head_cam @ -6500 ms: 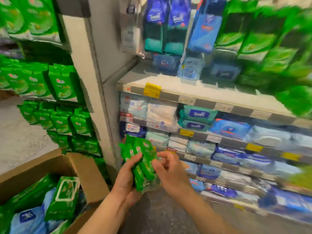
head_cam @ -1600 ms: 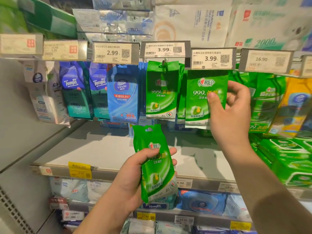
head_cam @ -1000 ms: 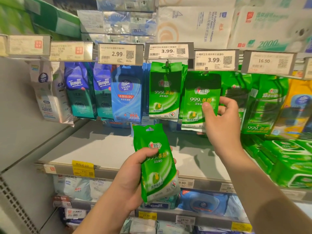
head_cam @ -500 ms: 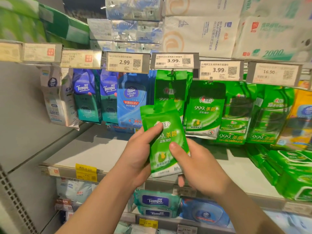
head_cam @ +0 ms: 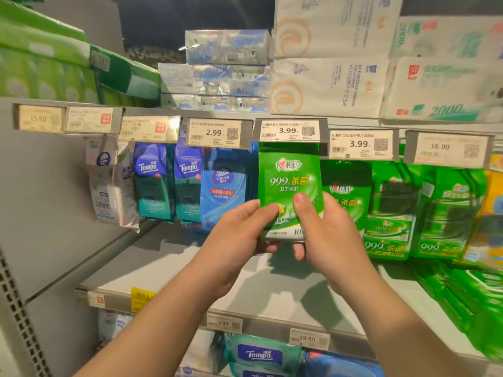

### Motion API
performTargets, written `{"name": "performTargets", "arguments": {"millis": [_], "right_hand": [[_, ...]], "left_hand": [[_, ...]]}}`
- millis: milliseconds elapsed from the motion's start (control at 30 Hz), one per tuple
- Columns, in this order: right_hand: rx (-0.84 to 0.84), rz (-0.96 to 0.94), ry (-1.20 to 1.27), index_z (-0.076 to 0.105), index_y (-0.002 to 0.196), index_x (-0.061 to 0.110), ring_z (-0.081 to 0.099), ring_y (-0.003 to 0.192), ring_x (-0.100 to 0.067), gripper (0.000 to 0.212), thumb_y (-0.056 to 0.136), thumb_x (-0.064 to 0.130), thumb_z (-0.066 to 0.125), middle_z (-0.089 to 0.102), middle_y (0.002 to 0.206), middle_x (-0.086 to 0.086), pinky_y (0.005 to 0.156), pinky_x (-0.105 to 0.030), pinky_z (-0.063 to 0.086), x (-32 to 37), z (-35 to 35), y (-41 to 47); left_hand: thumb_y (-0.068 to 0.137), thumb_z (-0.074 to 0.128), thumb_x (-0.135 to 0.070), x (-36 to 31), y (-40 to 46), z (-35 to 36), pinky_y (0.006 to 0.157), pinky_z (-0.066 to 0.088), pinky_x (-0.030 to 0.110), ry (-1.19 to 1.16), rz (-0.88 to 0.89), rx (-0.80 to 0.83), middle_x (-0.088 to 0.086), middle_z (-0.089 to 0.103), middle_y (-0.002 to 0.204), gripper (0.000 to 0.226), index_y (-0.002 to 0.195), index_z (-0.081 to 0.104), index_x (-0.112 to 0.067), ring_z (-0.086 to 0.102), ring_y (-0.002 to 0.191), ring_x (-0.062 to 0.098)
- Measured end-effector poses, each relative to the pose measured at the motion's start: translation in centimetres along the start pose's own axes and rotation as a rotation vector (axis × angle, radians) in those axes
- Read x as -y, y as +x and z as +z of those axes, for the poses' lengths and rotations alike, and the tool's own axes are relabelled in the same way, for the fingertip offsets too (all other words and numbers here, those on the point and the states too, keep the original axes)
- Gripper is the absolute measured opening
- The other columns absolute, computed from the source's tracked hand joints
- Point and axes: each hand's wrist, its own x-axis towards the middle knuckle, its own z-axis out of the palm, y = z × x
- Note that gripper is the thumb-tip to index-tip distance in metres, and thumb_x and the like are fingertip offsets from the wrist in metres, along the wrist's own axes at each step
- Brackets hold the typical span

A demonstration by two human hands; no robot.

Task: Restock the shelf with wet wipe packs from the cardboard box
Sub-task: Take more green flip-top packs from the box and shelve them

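- Green wet wipe pack [head_cam: 290, 186] held upright at peg row, top edge just under the 3.99 price tag [head_cam: 288, 131]; whether it's on the hook yet, can't tell.
- Left hand [head_cam: 239, 235] pinches pack's lower left, thumb on front, fingers curled behind.
- Right hand [head_cam: 326, 235] pinches lower right, thumb on front face, fingers behind.
- Pack sits at 12 o'clock from both hands, bottom third covered by them.
- Likely light, soft, floppy film pouch, a bit slick; best held by the lower corners, keeping the top hang hole free.
- Same green packs [head_cam: 345, 197] hang at 3 o'clock; blue pack [head_cam: 223, 186] at 9 o'clock.
- Shelf [head_cam: 168, 268] below.
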Motion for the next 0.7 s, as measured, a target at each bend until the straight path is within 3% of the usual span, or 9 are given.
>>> {"name": "performTargets", "arguments": {"millis": [200,300,433,700], "right_hand": [[-0.004,0.123,0.028,0.054,0.097,0.02,0.06,0.043,-0.021,0.034,0.102,0.053,0.049,0.057,0.058,-0.005,0.054,-0.032,0.046,-0.9,0.9,1.1],[-0.014,0.147,0.037,0.053,0.099,0.021,0.06,0.044,-0.021,0.032,0.102,0.053,0.049,0.061,0.059,-0.011,0.05,-0.032,0.045,-1.6,1.1,1.1],[-0.017,0.178,-0.014,0.042,0.087,0.016,0.056,0.041,-0.02,0.041,0.102,0.053,0.049,0.064,0.057,-0.024,0.052,-0.031,0.043,-2.6,1.3,1.0],[-0.046,0.208,-0.043,0.049,0.091,0.003,0.053,0.036,-0.017,0.051,0.102,0.053,0.049,0.063,0.055,-0.023,0.048,-0.027,0.041,-3.9,2.0,1.3]], "left_hand": [[0.102,0.059,-0.026,0.7,1.1,-0.3,0.064,0.051,0.025,-0.002,-0.035,-0.028,0.005,0.075,0.09,0.02,0.105,0.073,-0.012,0.063,0.069,0.011],[0.102,0.059,-0.028,1.6,1.5,-0.2,0.061,0.05,0.023,-0.024,-0.061,-0.019,0.009,0.073,0.087,0.022,0.103,0.071,-0.008,0.06,0.063,0.012],[0.101,0.06,-0.03,3.0,1.9,-0.1,0.057,0.05,0.021,-0.083,-0.108,-0.045,0.01,0.069,0.08,0.027,0.103,0.069,-0.005,0.058,0.059,0.012],[0.101,0.061,-0.032,4.1,2.7,0.5,0.055,0.052,0.021,-0.209,-0.232,-0.106,0.012,0.066,0.071,0.027,0.098,0.069,-0.007,0.057,0.055,0.014]]}}
